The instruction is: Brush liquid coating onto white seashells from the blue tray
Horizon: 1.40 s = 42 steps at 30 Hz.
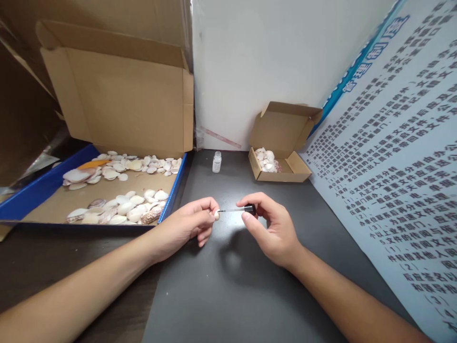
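While bare dark table [228,286] lies open around them, left hand [191,224] pinches a half-hidden small shell [216,216]; right hand [271,228] pinches a brush cap [250,208].

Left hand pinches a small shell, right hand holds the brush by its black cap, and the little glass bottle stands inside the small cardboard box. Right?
Not quite. The head view shows the bottle on the dark table, left of the small cardboard box, not inside it. The rest holds.

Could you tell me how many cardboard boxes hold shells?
2: the big open box over the blue tray at left, and the small box by the wall at right.
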### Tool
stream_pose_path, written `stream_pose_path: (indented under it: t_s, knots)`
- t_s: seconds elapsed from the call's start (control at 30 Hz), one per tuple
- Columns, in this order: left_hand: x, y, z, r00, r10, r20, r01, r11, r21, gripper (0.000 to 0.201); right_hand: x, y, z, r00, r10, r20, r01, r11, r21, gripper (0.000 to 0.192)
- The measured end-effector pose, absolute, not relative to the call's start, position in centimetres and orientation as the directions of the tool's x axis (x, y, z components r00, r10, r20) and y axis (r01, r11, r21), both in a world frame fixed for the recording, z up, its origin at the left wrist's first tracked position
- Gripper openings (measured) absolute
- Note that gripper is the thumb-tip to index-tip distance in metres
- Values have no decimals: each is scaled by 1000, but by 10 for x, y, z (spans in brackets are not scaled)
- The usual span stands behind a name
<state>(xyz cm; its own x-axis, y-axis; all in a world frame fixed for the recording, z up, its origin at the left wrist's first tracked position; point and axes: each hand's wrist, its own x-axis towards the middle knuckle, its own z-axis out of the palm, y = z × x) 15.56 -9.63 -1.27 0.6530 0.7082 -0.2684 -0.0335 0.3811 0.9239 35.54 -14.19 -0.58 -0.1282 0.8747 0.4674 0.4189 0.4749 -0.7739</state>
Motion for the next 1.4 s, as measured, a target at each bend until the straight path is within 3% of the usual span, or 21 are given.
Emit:
stream_pose_path:
  t_s: [0.27,0.5,1.4]
  knots:
    - [155,-96,-13,656,703,-275,-34,391,920,17,355,-141,-6,-101,889,447,448,441,-777,12]
    - [157,-97,-10,641,714,-280,-39,395,918,14,355,-144,-7,-173,866,469,366,498,-786,14]
    - [155,-96,-13,663,700,-267,-26,377,926,17,353,-143,-6,-114,882,458,471,453,-757,13]
